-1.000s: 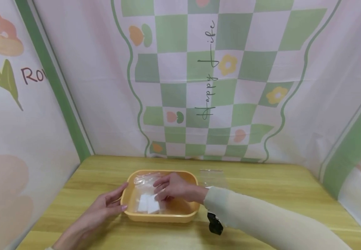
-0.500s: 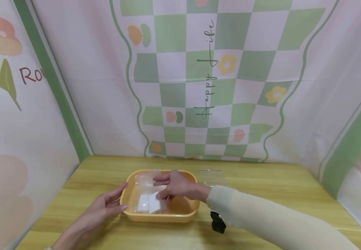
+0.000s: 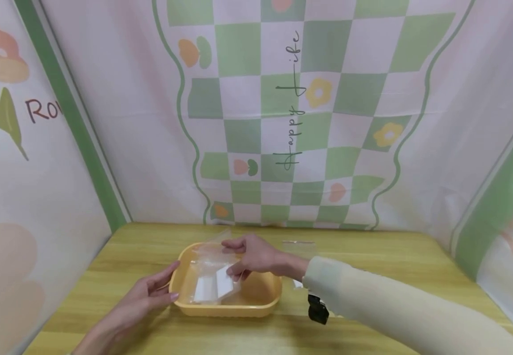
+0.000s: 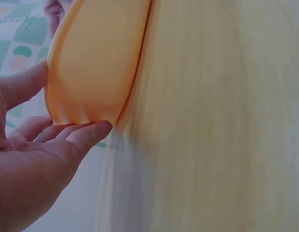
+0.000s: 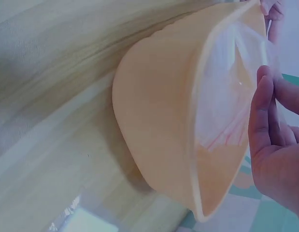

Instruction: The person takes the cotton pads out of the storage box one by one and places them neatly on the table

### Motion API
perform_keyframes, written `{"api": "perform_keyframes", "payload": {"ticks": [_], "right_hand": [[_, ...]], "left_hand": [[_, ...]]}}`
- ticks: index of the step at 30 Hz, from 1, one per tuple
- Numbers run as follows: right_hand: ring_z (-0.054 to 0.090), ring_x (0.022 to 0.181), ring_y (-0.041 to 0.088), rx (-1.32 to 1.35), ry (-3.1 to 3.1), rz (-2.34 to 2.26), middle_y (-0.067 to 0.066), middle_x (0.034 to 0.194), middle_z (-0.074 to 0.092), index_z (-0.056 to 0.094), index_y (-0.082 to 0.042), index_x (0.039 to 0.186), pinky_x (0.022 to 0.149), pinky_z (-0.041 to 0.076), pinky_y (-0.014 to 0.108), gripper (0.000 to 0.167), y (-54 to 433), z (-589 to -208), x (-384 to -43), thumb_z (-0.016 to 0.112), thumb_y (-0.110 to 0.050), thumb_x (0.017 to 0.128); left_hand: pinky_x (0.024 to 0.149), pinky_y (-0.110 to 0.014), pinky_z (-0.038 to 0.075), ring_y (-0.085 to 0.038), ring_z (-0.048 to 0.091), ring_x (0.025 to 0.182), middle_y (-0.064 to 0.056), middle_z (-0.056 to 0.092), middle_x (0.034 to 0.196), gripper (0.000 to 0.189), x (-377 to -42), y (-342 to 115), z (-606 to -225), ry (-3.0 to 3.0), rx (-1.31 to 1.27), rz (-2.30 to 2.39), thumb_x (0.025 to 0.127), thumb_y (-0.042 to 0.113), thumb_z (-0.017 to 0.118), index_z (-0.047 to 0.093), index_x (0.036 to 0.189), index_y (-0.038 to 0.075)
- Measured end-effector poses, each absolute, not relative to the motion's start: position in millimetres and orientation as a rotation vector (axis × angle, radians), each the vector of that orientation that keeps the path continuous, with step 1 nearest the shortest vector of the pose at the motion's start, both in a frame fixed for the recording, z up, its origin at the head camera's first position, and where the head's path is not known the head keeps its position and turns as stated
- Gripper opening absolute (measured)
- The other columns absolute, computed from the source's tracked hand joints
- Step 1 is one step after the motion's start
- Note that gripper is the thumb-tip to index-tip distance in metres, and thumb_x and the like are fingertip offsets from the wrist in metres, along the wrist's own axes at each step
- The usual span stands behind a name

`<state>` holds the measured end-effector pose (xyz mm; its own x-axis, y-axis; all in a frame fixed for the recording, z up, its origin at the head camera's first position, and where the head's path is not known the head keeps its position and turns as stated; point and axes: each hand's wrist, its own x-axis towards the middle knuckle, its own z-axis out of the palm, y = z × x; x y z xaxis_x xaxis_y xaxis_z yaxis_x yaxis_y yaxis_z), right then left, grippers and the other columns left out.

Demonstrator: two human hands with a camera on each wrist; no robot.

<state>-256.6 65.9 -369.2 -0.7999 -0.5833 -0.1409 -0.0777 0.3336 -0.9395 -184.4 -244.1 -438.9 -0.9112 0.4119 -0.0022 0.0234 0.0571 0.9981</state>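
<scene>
A yellow plastic basin (image 3: 225, 310) sits on the table. My left hand (image 3: 143, 298) rests against its left end, fingers spread along the outer wall; in the left wrist view the fingertips (image 4: 102, 128) press on the end wall. Inside the basin lie clear zip bags with white card-like pieces (image 3: 205, 288). Over them, my right hand (image 3: 256, 254) pinches a clear zip bag (image 3: 224, 280) with a white piece in it, tilted up from the pile. The right wrist view shows thumb and finger meeting on the plastic, with red lines on the bags.
Right of the basin another clear zip bag (image 3: 298, 246) lies on the wooden table (image 3: 372, 261), partly hidden by my right forearm. A printed cloth (image 3: 283, 123) hangs behind the table's far edge, with more at both sides. A black device (image 3: 317, 309) hangs under my right wrist.
My right hand has moved up and slightly right, raising one zip bag from the others so its top reaches past the basin's far rim. The left hand and basin stay about where they were.
</scene>
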Motion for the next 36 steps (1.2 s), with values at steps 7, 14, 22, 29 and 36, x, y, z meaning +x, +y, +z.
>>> {"api": "perform_keyframes", "payload": {"ticks": [7, 14, 22, 29, 36], "right_hand": [[0.076, 0.068, 0.023, -0.622, 2.139, -1.487, 0.024, 0.15, 0.054, 0.046, 0.007, 0.153, 0.065, 0.066, 0.035, 0.077, 75.9, -356.9, -259.2, 0.082, 0.011, 0.084], [0.076, 0.071, 0.023, -0.647, 2.189, -1.432, 0.021, 0.151, 0.055, 0.047, 0.004, 0.155, 0.066, 0.066, 0.035, 0.076, 92.5, -338.8, -257.5, 0.082, 0.006, 0.087], [0.075, 0.071, 0.024, -0.639, 2.214, -1.421, 0.019, 0.153, 0.054, 0.047, 0.001, 0.156, 0.068, 0.066, 0.039, 0.079, 116.5, -326.2, -249.8, 0.083, 0.004, 0.086], [0.075, 0.072, 0.026, -0.608, 2.203, -1.458, 0.019, 0.156, 0.051, 0.046, -0.002, 0.158, 0.066, 0.065, 0.035, 0.08, 145.7, -313.8, -238.8, 0.082, 0.003, 0.087], [0.074, 0.074, 0.025, -0.598, 2.132, -1.53, 0.021, 0.161, 0.043, 0.036, 0.002, 0.161, 0.065, 0.064, 0.032, 0.085, 179.9, -316.7, -223.9, 0.081, 0.001, 0.089]], "left_hand": [[0.11, -0.028, 0.045, -0.052, 0.028, 0.149, -0.028, 0.012, 0.167, 0.085, -184.0, -244.2, -439.3, 2.052, 0.431, 1.928, 0.098, 0.006, 0.071, 0.017, 0.164, -0.003], [0.109, -0.026, 0.045, -0.051, 0.028, 0.149, -0.027, 0.012, 0.168, 0.085, -184.1, -243.6, -438.7, 2.05, 0.416, 1.936, 0.098, 0.006, 0.071, 0.017, 0.164, -0.003], [0.109, -0.027, 0.046, -0.052, 0.027, 0.149, -0.028, 0.01, 0.168, 0.085, -183.9, -243.9, -439.5, 2.044, 0.415, 1.925, 0.099, 0.006, 0.07, 0.016, 0.164, -0.003], [0.109, -0.027, 0.046, -0.051, 0.026, 0.149, -0.027, 0.011, 0.168, 0.083, -184.0, -242.2, -438.5, 2.037, 0.402, 1.931, 0.1, 0.004, 0.068, 0.016, 0.164, -0.003], [0.109, -0.028, 0.047, -0.05, 0.028, 0.149, -0.027, 0.01, 0.168, 0.084, -184.0, -242.3, -438.8, 2.026, 0.385, 1.934, 0.1, 0.005, 0.069, 0.016, 0.165, -0.002]]}}
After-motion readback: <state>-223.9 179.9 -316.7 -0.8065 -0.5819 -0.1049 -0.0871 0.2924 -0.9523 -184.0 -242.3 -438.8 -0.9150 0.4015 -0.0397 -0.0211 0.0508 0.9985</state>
